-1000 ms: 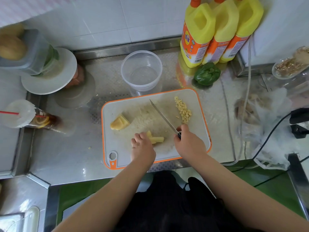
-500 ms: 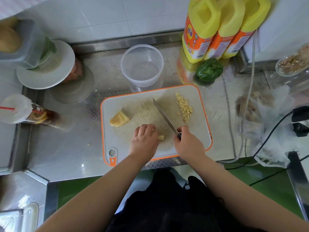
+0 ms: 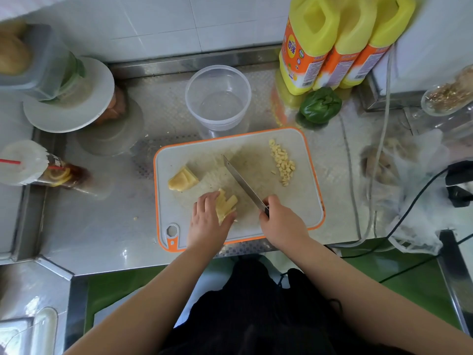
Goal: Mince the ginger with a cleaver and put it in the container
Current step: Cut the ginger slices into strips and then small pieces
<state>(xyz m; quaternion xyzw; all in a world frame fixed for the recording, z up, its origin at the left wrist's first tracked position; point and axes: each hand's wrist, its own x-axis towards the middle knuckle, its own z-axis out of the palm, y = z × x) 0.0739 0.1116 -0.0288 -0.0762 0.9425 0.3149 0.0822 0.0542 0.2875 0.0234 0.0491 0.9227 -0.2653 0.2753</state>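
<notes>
On the white, orange-rimmed cutting board [image 3: 302,201] my left hand [image 3: 207,221] holds a bundle of yellow ginger strips [image 3: 226,204] between fingers and thumb. My right hand [image 3: 281,221] grips the handle of the cleaver [image 3: 243,185], whose blade points up and left, just right of the strips. A pile of diced ginger [image 3: 282,162] lies at the board's upper right. A whole ginger chunk [image 3: 183,178] sits at the left. The clear round container [image 3: 218,98] stands behind the board with nothing in it.
Three yellow bottles [image 3: 332,39] and a green pepper [image 3: 320,105] stand at the back right. A plate [image 3: 69,98], a box and an iced drink cup [image 3: 38,166] crowd the left. Cables and a plastic bag [image 3: 414,196] lie at the right. The counter edge runs just below the board.
My left hand covered the ginger half a second ago; now it has turned the strips so that they show lengthwise beside the blade. The camera has shifted slightly.
</notes>
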